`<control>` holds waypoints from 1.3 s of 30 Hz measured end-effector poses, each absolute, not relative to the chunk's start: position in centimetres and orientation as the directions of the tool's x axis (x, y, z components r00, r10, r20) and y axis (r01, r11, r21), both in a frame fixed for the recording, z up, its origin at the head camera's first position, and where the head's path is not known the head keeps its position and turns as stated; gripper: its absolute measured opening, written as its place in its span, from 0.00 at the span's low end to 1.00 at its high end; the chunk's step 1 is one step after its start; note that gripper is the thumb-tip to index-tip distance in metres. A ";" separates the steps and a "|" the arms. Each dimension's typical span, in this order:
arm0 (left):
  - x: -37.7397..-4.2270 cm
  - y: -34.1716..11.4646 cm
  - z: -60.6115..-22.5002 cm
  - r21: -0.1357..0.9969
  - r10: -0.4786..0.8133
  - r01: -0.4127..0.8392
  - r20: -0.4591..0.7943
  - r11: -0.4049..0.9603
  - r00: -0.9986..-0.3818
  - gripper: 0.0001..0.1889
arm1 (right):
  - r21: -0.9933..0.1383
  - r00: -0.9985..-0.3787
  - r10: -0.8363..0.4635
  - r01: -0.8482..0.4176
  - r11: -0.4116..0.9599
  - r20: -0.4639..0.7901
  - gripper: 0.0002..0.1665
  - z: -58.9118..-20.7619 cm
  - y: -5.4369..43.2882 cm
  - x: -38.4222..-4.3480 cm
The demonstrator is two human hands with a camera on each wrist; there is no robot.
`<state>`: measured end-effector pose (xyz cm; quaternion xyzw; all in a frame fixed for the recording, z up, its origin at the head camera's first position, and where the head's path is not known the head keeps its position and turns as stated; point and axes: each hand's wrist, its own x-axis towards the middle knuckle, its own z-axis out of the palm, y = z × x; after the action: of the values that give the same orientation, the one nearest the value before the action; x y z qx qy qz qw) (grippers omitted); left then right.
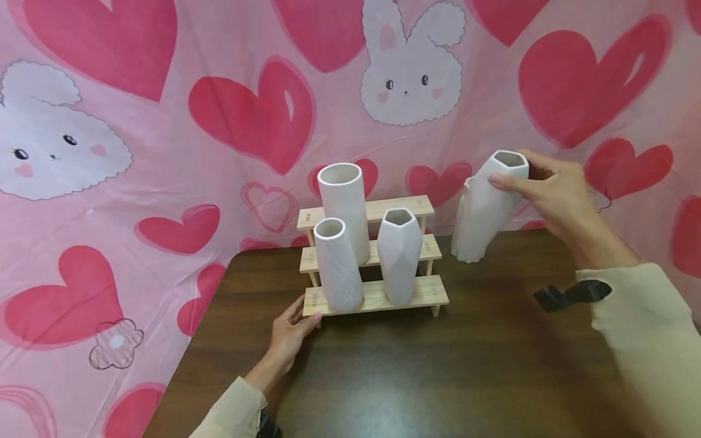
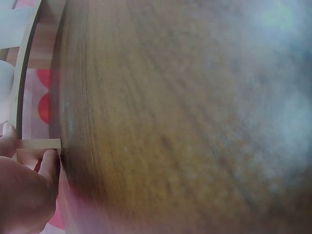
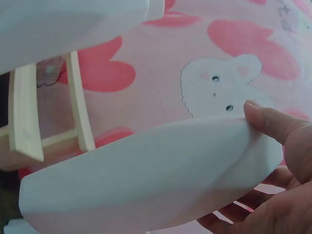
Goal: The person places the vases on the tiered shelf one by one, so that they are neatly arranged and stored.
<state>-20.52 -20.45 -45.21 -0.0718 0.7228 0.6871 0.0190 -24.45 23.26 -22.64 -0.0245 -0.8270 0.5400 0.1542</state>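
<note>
Hands grip a three-tier pale wooden stand (image 1: pixel 374 296) and a white, faceted, five-sided vase (image 1: pixel 487 194)

On a dark brown wooden desk (image 1: pixel 383 377), the left hand (image 1: pixel 289 337) pinches the stand's front left corner, thumb on the lowest shelf, a finger against its leg. That shelf carries a white, tapered round vase (image 1: pixel 341 267) at its left end and another white faceted vase (image 1: pixel 402 255) right of its middle. Behind, a white ribbed cylinder vase (image 1: pixel 350 210) stands left on the middle shelf. Right of the stand, by the desk's far edge, the right hand (image 1: pixel 564 194) holds the tilted five-sided vase near its mouth, thumb and curled fingers on opposite sides. A mostly hidden white piece (image 3: pixel 17 227) shows at its lower end. Beyond hangs pink heart-and-rabbit cloth (image 1: pixel 339 134).
</note>
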 end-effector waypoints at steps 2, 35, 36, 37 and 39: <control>-20.5 -20.5 -45.2 0.991 -0.082 -0.131 -0.127 0.043 -0.989 0.35 | -0.895 -0.950 0.203 -0.134 0.426 0.238 0.33 -22.3 22.5 -24.7; -20.3 -20.5 -44.9 0.989 -0.090 -0.128 -0.121 0.070 -0.989 0.35 | -0.909 -0.947 0.069 -0.279 0.309 0.314 0.29 -21.7 14.2 -28.4; -20.3 -20.5 -44.9 0.989 -0.090 -0.129 -0.123 0.071 -0.988 0.35 | -0.904 -0.945 0.068 -0.283 0.320 0.320 0.29 -21.7 14.0 -28.5; -20.3 -20.5 -44.9 0.989 -0.090 -0.130 -0.124 0.072 -0.988 0.35 | -0.902 -0.943 0.068 -0.290 0.320 0.327 0.29 -21.7 13.8 -28.7; -20.3 -20.5 -44.9 0.988 -0.087 -0.132 -0.125 0.074 -0.988 0.35 | -0.896 -0.940 0.074 -0.291 0.335 0.333 0.30 -21.9 13.5 -28.9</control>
<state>-20.28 -20.51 -44.91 -0.0748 0.7327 0.6763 0.0165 -28.89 13.51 -21.87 0.0677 -0.8011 0.5729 0.1595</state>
